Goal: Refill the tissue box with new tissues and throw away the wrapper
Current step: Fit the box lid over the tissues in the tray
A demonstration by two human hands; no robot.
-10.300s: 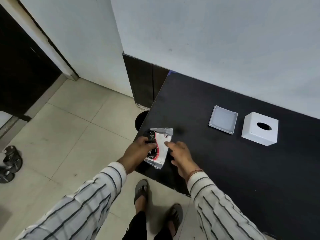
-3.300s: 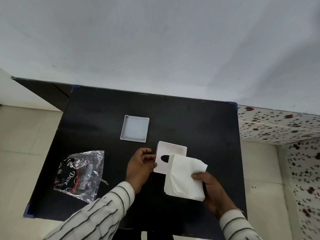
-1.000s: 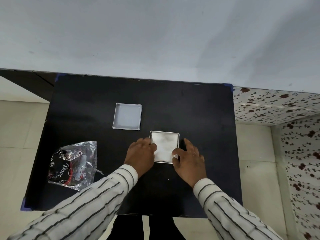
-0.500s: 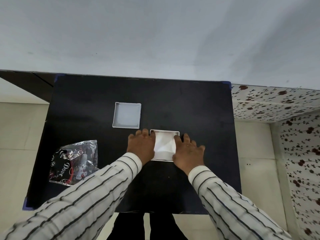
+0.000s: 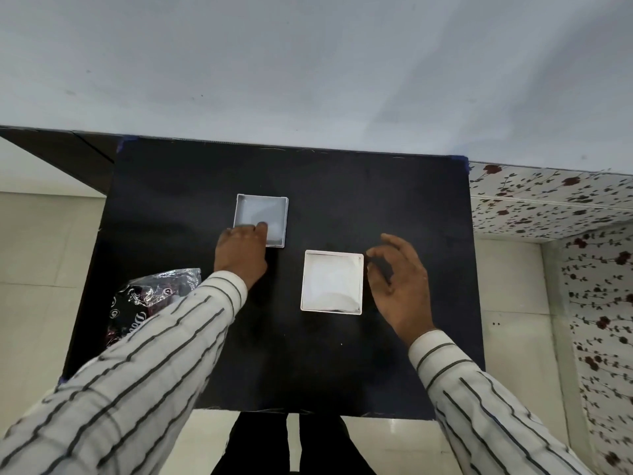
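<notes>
One tissue box [image 5: 331, 282] between hands.

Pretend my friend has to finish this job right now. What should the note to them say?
Left hand: fingers on the near edge of the shallow white base tray, which lies flat on the black table. I can't tell if it's gripped yet.
Right hand: open and empty, beside the tissue box.
The box sits upside down with the tissues already inside.
The empty wrapper lies at the table's left edge, partly under the left sleeve.
Left to do: fit the tray onto the box, flip it over, then throw the wrapper away.
</notes>
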